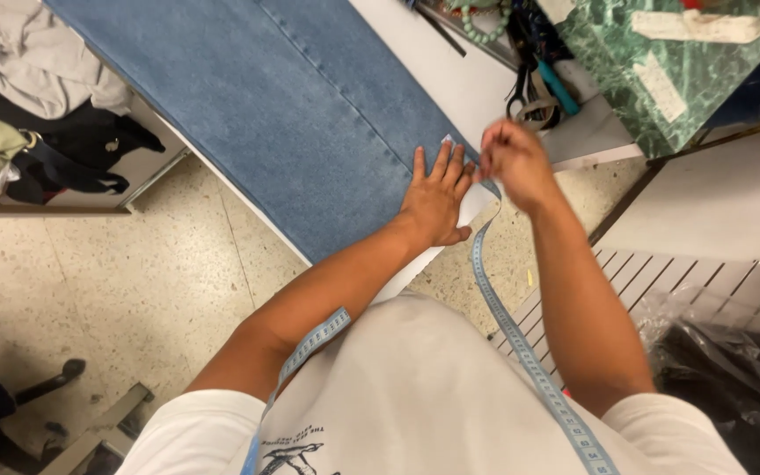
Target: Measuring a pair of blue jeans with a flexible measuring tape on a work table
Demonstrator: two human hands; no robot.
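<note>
While the left hand (434, 198) is being pressed flat, fingers spread, on the denim (310, 114), the tape (521, 343) is being pinched by the closed right hand (512, 163).

The denim (310, 105) lies along the surface (450, 66), with the left hand (435, 198) flat on its near end. The right hand (514, 163) is just beside it to the right, scissors (521, 84) behind.

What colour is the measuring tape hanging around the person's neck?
Light blue with dark markings; the measuring tape shows best in the head view.
</note>
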